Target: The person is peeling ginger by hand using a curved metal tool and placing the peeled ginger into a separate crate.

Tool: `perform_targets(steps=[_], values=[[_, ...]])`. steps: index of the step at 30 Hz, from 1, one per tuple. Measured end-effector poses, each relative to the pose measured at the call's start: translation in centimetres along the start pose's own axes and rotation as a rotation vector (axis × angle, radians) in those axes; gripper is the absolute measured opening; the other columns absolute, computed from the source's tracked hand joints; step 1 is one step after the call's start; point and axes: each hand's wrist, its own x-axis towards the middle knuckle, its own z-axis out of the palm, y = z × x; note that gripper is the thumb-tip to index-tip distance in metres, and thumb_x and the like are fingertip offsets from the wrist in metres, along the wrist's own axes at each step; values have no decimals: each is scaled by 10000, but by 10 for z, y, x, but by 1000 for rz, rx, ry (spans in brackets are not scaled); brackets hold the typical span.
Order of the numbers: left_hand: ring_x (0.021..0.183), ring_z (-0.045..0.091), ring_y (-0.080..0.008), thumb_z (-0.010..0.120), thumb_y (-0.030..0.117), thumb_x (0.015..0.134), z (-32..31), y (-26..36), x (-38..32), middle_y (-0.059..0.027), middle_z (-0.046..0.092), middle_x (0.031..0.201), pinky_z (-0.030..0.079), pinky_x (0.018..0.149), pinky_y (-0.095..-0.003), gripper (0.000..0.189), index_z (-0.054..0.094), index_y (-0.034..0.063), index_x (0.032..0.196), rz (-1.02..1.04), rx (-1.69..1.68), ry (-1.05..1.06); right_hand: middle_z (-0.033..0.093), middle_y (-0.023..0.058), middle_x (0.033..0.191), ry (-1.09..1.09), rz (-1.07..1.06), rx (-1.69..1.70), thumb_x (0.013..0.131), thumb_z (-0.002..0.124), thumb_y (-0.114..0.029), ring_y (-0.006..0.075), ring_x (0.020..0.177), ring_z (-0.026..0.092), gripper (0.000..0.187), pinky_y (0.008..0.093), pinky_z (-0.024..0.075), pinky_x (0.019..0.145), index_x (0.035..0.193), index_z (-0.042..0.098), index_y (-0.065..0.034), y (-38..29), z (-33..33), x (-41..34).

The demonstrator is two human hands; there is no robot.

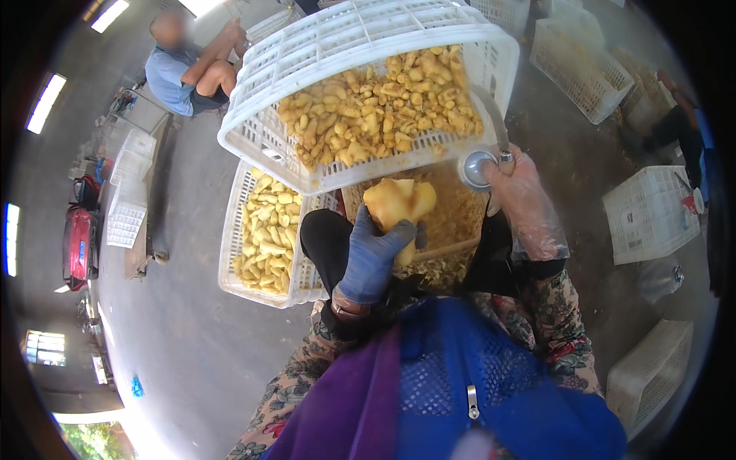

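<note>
My left hand (375,253), in a blue knit glove, grips a large peeled piece of ginger root (393,204) with several knobs. To its right is my right hand (526,192), covered by a clear plastic glove. It holds a metal tool with a round, shiny cup-like end (478,169) and a curved blade-like strip (493,115); the tool's exact kind is hard to tell. The tool and the ginger are apart. Beyond my hands, a white plastic crate (368,46) lies tipped with its opening towards me, holding many brownish ginger pieces (374,115).
At my left, an upright white crate (294,270) holds paler ginger pieces (267,236). Brown scraps (445,218) lie between my knees. A person (184,69) sits far left; another person's leg (670,129) shows at right. More crates (652,215) stand on the concrete floor (195,213).
</note>
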Motion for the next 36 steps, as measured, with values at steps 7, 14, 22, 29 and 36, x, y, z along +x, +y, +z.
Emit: perform_targets(steps=[7, 14, 22, 29, 36], values=[[998, 629, -153, 735, 18, 841, 6, -16, 10, -85, 633, 1139, 555, 847, -307, 589, 450, 1, 1356, 138, 308, 85, 679, 58, 902, -198, 128, -147, 905, 646, -244, 156, 779, 606, 453, 312, 500, 729, 1280, 608, 7, 6, 29, -3], [1018, 617, -150, 764, 50, 814, -10, -26, 17, -77, 637, 1154, 532, 868, -296, 642, 453, -3, 1373, 195, 325, 143, 674, 64, 906, -89, 139, -356, 922, 615, -262, 143, 766, 598, 413, 294, 481, 669, 1244, 614, -3, 14, 14, 6], [997, 636, -172, 668, -17, 848, -17, -45, 22, -102, 624, 1155, 564, 810, -305, 560, 458, 13, 1366, 144, 374, 151, 649, 57, 932, -23, 137, -650, 924, 646, -350, 149, 748, 603, 560, 316, 504, 686, 1339, 535, 10, 55, -12, 44], [923, 658, -195, 643, 111, 895, -12, -5, 14, -121, 631, 1139, 575, 774, -316, 499, 479, 10, 1355, 21, 21, 69, 650, 105, 1022, -112, 343, -218, 925, 684, -242, 108, 802, 617, 622, 261, 521, 622, 1404, 433, 66, 4, 26, 2], [874, 666, -220, 662, 136, 857, -15, -21, 21, -145, 636, 1160, 574, 734, -307, 582, 459, 9, 1388, 13, 5, -99, 607, 130, 772, 95, -71, -394, 905, 583, -140, 182, 735, 602, 264, 394, 502, 671, 1122, 621, 5, 48, -26, 30]])
